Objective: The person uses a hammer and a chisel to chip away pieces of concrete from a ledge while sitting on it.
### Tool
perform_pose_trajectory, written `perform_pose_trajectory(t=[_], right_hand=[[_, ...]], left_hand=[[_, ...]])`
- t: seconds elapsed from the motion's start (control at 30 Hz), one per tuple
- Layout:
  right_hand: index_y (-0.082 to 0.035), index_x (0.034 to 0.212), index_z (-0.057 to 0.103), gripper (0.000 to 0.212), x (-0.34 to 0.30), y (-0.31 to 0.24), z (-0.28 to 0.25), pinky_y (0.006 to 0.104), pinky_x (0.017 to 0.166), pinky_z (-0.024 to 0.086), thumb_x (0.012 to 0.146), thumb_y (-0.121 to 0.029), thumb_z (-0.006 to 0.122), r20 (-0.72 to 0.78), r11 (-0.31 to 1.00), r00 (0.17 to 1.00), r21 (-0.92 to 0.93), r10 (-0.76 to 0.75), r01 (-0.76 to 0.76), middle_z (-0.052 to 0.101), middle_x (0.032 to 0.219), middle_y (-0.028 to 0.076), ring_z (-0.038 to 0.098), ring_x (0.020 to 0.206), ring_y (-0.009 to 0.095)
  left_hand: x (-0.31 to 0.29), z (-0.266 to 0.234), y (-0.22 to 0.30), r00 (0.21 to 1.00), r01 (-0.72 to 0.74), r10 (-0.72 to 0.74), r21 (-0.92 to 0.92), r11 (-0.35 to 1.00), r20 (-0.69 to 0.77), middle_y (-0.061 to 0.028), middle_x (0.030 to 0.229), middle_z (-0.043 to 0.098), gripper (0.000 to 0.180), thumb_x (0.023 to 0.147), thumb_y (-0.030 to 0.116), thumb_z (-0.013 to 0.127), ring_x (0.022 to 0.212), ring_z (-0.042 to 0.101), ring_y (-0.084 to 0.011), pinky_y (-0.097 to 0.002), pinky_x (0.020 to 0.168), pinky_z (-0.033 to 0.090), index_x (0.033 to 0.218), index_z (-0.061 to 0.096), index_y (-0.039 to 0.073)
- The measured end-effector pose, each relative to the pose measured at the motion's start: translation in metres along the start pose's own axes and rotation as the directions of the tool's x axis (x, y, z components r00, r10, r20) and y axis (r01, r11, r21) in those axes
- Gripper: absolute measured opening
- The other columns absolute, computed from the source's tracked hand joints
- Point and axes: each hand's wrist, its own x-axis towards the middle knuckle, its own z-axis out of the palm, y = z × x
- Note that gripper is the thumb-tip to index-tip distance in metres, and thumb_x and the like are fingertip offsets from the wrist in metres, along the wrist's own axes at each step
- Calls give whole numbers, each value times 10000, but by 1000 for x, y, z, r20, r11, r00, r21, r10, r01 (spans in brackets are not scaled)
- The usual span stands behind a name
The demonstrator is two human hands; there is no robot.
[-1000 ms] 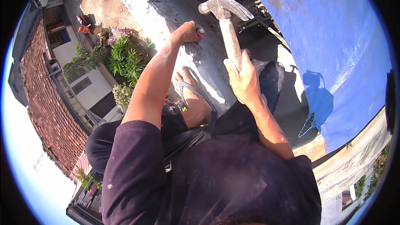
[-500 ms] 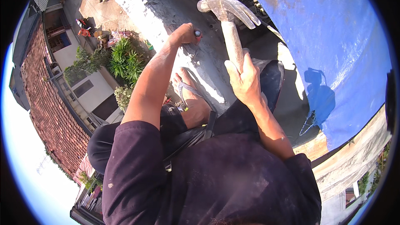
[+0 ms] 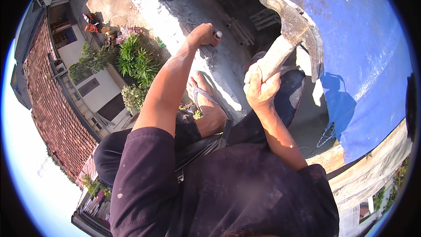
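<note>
In my left hand [image 3: 202,34], fingers wrapped round it, is a chisel [image 3: 218,34]. Only its round metal butt end shows; the blade is hidden below the fist. That fist is over the rough, chipped top of a grey-white concrete wall [image 3: 173,15]. My right hand [image 3: 263,88] grips the pale wooden handle of a claw hammer [image 3: 291,24]. Its worn, dusty metal head is raised up and to the right, apart from the chisel, with the claw toward a blue tarp.
The blue tarp [image 3: 368,57] hangs close on the right. My sandalled left foot [image 3: 204,98] rests by the wall. Beyond the wall's left side lie a lower yard with green plants [image 3: 136,59] and a tiled roof [image 3: 57,101]. Several pipes [image 3: 239,30] lie in the shaded space to its right.
The hammer has swung up and to the right, its head now tilted over toward the tarp. My left hand stays on the chisel, slightly shifted right in view.
</note>
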Motion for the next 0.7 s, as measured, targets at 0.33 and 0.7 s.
perform_pose_trajectory(t=[0.33, 0.7], right_hand=[[19, 1029, 529, 288, 42, -41, -17, 373, 501, 477, 998, -233, 665, 233, 964, 945, -192, 228, -185, 595, 635, 156, 647, 531, 305], [62, 1030, 525, 401, -2, 18, -11, 483, 573, 502, 992, -324, 629, 410, 857, 802, -463, 435, -228, 652, 747, 315, 665, 777, 505]], left_hand=[[-8, -11, 7, 1000, -22, 22, -26, 999, 3, -158, 817, 736, 346, 698, 305, 819, 766, 714, -280, -391, 750, 555, 976, 777, 104], [16, -1, -12, 998, -50, 56, 117, 992, -42, -196, 819, 723, 421, 662, 386, 860, 816, 724, -337, -415, 778, 579, 920, 783, 62]])
